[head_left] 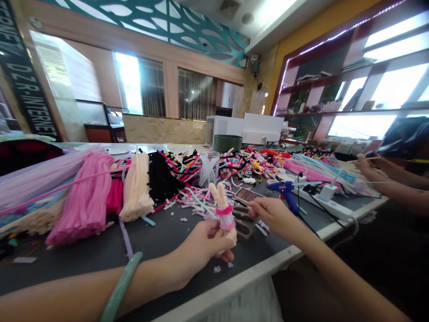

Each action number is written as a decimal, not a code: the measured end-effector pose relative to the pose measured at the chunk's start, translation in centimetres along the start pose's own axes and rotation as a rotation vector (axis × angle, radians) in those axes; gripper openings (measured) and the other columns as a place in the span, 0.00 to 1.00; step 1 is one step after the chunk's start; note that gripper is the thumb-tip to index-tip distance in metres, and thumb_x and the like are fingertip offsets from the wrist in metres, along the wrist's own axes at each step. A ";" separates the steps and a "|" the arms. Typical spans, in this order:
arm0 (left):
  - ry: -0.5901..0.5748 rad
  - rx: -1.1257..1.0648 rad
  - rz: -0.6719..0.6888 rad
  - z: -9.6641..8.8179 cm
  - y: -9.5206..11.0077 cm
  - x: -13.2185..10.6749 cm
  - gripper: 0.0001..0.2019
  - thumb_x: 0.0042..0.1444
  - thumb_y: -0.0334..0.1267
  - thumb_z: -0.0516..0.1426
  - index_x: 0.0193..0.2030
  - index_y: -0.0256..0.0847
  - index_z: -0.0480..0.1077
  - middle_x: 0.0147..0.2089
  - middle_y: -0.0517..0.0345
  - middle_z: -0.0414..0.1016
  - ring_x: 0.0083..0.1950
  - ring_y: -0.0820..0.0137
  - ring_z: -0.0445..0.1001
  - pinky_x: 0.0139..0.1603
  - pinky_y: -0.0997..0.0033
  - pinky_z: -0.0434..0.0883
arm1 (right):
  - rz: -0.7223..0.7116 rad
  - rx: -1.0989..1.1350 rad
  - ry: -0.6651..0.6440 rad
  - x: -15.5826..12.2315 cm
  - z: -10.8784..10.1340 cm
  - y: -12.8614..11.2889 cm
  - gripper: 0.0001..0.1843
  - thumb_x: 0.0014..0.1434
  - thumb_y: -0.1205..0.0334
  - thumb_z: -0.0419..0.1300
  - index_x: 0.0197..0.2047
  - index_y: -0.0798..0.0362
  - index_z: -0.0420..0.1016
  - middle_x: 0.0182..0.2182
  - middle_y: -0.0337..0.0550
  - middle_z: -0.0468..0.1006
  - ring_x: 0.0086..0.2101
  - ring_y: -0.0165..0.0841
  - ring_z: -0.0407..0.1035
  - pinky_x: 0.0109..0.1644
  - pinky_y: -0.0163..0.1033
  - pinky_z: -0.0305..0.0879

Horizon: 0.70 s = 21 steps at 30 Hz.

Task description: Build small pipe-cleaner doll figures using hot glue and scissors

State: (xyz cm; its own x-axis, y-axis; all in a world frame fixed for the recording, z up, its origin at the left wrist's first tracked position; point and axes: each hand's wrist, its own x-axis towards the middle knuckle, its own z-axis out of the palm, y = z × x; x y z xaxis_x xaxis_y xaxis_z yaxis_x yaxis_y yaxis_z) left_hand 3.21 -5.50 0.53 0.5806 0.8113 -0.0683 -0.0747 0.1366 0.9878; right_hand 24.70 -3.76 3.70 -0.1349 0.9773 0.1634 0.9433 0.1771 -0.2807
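My left hand (209, 241) grips a small figure made of cream fuzzy stems (226, 219), with bright pink bands round a pale middle and two upright loops on top. Its lower part is partly hidden by my fingers. To the right, my right hand (271, 217) is closed at the near edge of a phone (247, 195), fingertips pinched on its corner. Just below the phone lie scissors (243, 229) with olive-brown handles, their blades hidden. Short cut lilac pieces (197, 199) are scattered behind the figure.
Bundles of pink stems (83, 197), cream stems (136, 188) and black stems (162, 174) lie left. A blue glue gun (286, 193) and white power strip (318, 203) with cords sit right. Several small dolls (258, 163) are heaped behind. Another person's hands (372, 165) are at far right.
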 end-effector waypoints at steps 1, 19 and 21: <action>0.006 -0.007 0.004 0.0 0.0 0.0 0.11 0.48 0.33 0.59 0.38 0.33 0.66 0.31 0.59 0.70 0.27 0.75 0.71 0.33 0.73 0.68 | 0.060 -0.079 -0.004 0.2 -0.6 1.2 0.19 0.64 0.57 0.46 0.30 0.56 0.73 0.31 0.50 0.77 0.35 0.37 0.72 0.41 0.40 0.63; -0.044 0.024 -0.023 0.1 0.0 0.1 0.10 0.45 0.32 0.60 0.36 0.32 0.68 0.31 0.58 0.70 0.26 0.76 0.71 0.31 0.75 0.66 | 0.431 -0.495 -0.368 0.8 -3.0 9.5 0.11 0.58 0.60 0.60 0.43 0.56 0.72 0.41 0.46 0.74 0.40 0.37 0.71 0.42 0.42 0.68; -0.042 0.033 -0.029 0.1 0.0 0.1 0.10 0.45 0.32 0.60 0.36 0.32 0.68 0.31 0.58 0.70 0.26 0.75 0.71 0.31 0.75 0.66 | 0.422 -0.498 -0.332 0.9 -3.0 9.4 0.09 0.55 0.64 0.62 0.40 0.56 0.73 0.40 0.47 0.75 0.42 0.39 0.72 0.42 0.41 0.67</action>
State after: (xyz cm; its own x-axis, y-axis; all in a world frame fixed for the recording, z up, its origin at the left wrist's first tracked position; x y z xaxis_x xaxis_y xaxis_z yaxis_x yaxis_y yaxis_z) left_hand 3.33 -5.49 0.58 0.6154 0.7828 -0.0920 -0.0306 0.1404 0.9896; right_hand 34.36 -1.57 4.10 0.2605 0.9484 -0.1810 0.9507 -0.2193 0.2193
